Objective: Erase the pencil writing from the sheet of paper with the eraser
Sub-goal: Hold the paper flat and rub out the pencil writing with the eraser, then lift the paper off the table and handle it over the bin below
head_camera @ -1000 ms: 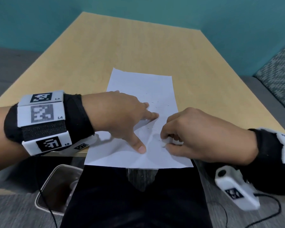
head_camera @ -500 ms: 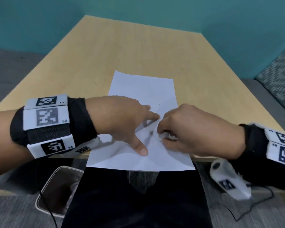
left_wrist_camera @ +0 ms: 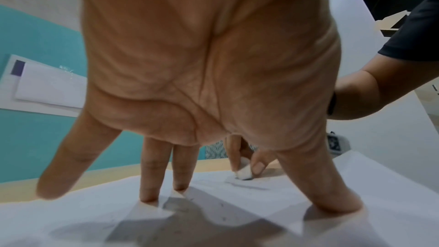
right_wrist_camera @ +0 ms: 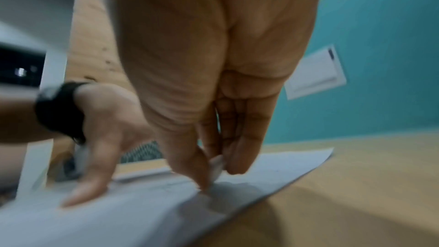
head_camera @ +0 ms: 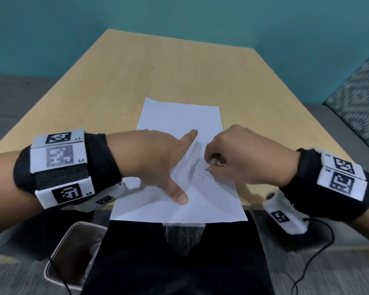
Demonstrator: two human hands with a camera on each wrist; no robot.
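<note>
The pale wooden table [head_camera: 179, 67] is carrying the white rectangular sheet of paper [head_camera: 179, 118] at its near edge, the sheet's bottom overhanging slightly. The left hand [head_camera: 156, 160] is pressing down with straight fingers splayed apart, likely pinning the sheet against the rubbing. The right hand [head_camera: 243, 158] is pinching the small white eraser [left_wrist_camera: 243, 173], thumb and fingertips clamped on it, against faint grey pencil writing [left_wrist_camera: 251, 187] mid-sheet. The writing is too smeared to read; the right wrist view is blurring.

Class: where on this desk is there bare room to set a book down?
The light wooden tabletop lies bare beyond the white paper sheet's far edge and along both its sides. The near middle is crowded: both hands work there.
</note>
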